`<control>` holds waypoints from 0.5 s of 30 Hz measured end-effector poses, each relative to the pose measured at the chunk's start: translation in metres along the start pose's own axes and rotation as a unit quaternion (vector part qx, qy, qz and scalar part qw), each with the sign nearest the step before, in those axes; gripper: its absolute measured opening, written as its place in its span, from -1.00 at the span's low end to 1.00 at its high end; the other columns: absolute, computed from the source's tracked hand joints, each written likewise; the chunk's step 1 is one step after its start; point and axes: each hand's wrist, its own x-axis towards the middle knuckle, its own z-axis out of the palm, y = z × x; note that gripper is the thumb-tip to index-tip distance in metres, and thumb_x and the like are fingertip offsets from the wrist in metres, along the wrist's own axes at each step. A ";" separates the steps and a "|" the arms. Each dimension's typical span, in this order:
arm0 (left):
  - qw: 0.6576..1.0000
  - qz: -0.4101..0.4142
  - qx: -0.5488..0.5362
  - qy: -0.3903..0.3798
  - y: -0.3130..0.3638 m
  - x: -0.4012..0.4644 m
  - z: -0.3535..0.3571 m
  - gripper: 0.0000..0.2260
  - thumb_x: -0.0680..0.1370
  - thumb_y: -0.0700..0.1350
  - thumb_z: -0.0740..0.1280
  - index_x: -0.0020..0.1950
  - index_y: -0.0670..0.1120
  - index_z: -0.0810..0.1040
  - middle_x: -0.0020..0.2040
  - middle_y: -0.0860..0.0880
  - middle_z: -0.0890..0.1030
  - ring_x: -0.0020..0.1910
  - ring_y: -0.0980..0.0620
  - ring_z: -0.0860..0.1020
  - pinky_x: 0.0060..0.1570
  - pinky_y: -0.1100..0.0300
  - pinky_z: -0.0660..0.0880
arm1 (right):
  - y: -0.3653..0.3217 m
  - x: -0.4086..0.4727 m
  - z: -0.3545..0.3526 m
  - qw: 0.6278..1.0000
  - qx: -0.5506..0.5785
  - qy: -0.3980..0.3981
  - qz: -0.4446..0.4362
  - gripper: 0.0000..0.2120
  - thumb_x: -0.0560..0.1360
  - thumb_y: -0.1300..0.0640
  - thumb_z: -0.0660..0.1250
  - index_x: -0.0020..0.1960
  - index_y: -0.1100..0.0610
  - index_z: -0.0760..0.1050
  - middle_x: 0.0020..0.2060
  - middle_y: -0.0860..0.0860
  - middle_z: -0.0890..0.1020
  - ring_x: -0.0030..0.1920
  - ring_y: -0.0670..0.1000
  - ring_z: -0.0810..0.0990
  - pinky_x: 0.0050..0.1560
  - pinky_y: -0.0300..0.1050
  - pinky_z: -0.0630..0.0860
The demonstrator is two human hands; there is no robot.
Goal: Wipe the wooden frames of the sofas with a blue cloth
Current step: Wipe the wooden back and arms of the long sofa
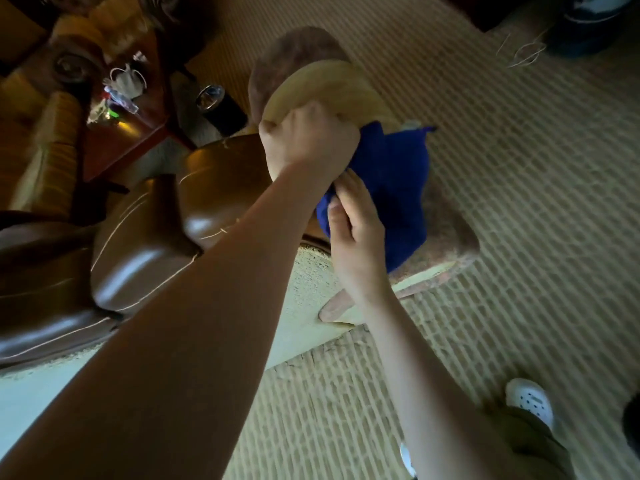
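A: Entry, progress check. Your left hand (304, 140) is curled over the top of the pale curved wooden armrest (332, 84) at the end of the brown leather sofa (145, 244). It grips the wood, or possibly an upper fold of cloth; from this angle you cannot tell which.

B: And the cloth?

A: The blue cloth (391, 188) hangs bunched against the right side of that armrest, just below your left hand. Your right hand (353, 230) pinches its near edge, thumb and fingers closed on the fabric.

B: So wiping is under way?

A: Judged so. The cloth touches the frame at the armrest, which puts you mid-wipe on this one section. Nothing visible tells wiped wood from unwiped wood, so do not log any part as finished.

B: What is left?

A: By my estimate, most of it. The pale frame runs on along the sofa base towards the near left, with no cloth on it. A second seat with striped cushions (52, 143) stands far left beyond a dark side table (138, 140); if that has a wooden frame, it waits too.

B: Floor?

A: Woven mat (519, 202) throughout; your white shoe (530, 400) near right.
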 end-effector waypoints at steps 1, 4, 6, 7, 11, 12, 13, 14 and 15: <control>1.000 -0.013 -0.014 0.005 0.001 0.000 -0.001 -0.83 0.55 -0.10 0.07 -0.14 -0.05 0.43 -0.23 0.03 0.40 -0.13 -0.01 0.35 0.26 -0.04 0.22 | 0.001 0.016 -0.004 0.999 -0.022 -0.033 0.003 -0.72 0.59 0.20 0.07 0.14 0.23 0.51 0.03 -0.01 0.58 0.10 -0.03 0.53 0.17 -0.02 0.44; 0.995 -0.061 -0.077 0.028 0.005 -0.002 -0.006 -0.80 0.55 -0.11 0.08 -0.20 -0.05 0.44 -0.28 0.04 0.39 -0.14 -0.03 0.37 0.24 -0.01 0.25 | -0.003 0.062 -0.017 0.983 -0.050 -0.154 0.090 -0.73 0.61 0.26 0.06 0.19 0.24 0.48 -0.10 -0.08 0.53 -0.09 -0.05 0.51 -0.12 -0.46 0.36; 0.982 -0.087 -0.155 0.057 0.006 -0.003 -0.010 -0.78 0.54 -0.13 0.10 -0.11 -0.09 0.54 -0.21 0.01 0.49 -0.14 -0.03 0.40 0.15 0.05 0.34 | -0.003 0.079 -0.022 0.966 -0.006 -0.196 0.169 -0.67 0.63 0.23 0.05 0.32 0.19 0.43 0.13 0.00 0.55 0.14 -0.02 0.50 0.00 -0.41 0.33; 0.970 -0.098 -0.210 0.075 0.004 -0.003 -0.014 -0.75 0.54 -0.15 0.12 -0.03 -0.10 0.59 -0.14 0.00 0.55 -0.12 -0.01 0.43 0.07 0.12 0.38 | -0.007 0.079 -0.022 0.960 0.014 -0.197 0.198 -0.66 0.63 0.21 0.06 0.36 0.16 0.41 0.24 0.04 0.52 0.22 -0.03 0.46 0.08 -0.35 0.30; 0.897 -0.131 -0.371 0.200 -0.018 -0.012 -0.043 -0.74 0.51 -0.21 0.14 -0.02 -0.14 0.63 -0.15 0.03 0.60 -0.20 0.21 0.50 -0.17 0.41 0.41 | -0.018 0.037 -0.025 0.975 -0.055 -0.197 0.093 -0.60 0.59 0.11 0.05 0.40 0.13 0.37 0.42 0.00 0.34 0.45 -0.03 0.24 0.44 -0.01 0.15; 0.899 -0.136 -0.354 0.219 -0.029 -0.016 -0.049 -0.74 0.49 -0.19 0.13 -0.04 -0.12 0.62 -0.18 0.04 0.59 -0.21 0.21 0.51 -0.17 0.38 0.41 | -0.021 0.026 -0.024 0.976 -0.061 -0.196 0.069 -0.57 0.58 0.06 0.03 0.41 0.09 0.36 0.42 -0.08 0.32 0.46 -0.08 0.19 0.46 0.09 0.10; 0.904 -0.140 -0.330 0.231 -0.041 -0.020 -0.054 -0.73 0.47 -0.16 0.12 -0.04 -0.11 0.61 -0.17 0.03 0.60 -0.19 0.17 0.52 -0.14 0.31 0.43 | -0.026 0.022 -0.024 0.975 -0.047 -0.204 0.074 -0.57 0.57 0.01 0.01 0.40 0.01 0.34 0.39 -0.18 0.31 0.45 -0.15 0.17 0.47 0.14 0.06; 0.915 -0.146 -0.297 0.232 -0.051 -0.024 -0.056 -0.71 0.47 -0.14 0.10 -0.03 -0.10 0.60 -0.12 -0.01 0.62 -0.13 0.11 0.54 -0.10 0.26 0.43 | -0.034 0.025 -0.024 0.971 -0.009 -0.220 0.097 -0.60 0.57 -0.04 0.00 0.38 -0.11 0.33 0.36 -0.25 0.30 0.44 -0.21 0.17 0.48 0.16 0.01; 0.926 -0.153 -0.259 0.228 -0.060 -0.028 -0.056 -0.69 0.47 -0.12 0.09 0.01 -0.11 0.60 -0.05 -0.06 0.63 -0.05 0.04 0.55 -0.04 0.21 0.42 | -0.040 0.031 -0.024 0.963 0.035 -0.238 0.124 -0.65 0.58 -0.07 0.00 0.33 -0.21 0.31 0.35 -0.27 0.32 0.43 -0.24 0.20 0.48 0.15 -0.01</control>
